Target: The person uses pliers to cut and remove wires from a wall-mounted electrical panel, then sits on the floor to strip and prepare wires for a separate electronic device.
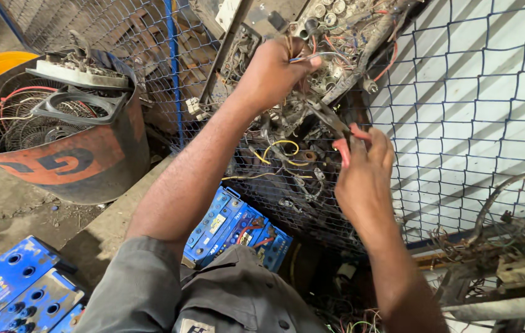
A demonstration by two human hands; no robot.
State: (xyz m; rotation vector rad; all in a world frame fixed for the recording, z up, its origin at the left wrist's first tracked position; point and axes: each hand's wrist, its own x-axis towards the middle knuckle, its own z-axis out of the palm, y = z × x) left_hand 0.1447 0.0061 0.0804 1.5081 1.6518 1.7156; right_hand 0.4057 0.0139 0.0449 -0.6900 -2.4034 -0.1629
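Note:
My left hand [275,71] is raised and closed around a bunch of thin coloured wires [327,57] coming off a dusty panel of old wiring and sockets [343,24]. My right hand [364,176] grips red-handled pliers [335,126], whose dark jaws point up and left into the tangle just below my left hand. Yellow wires [281,148] loop under the pliers. Both grey sleeves reach in from the bottom of the view.
A rusty drum [83,163] at left holds fan guards and scrap. Blue batteries lie at lower left [16,290] and under my arms [231,225]. Blue wire mesh fencing [478,92] covers the right and back. More scrap wiring and metal bars [503,259] sit at lower right.

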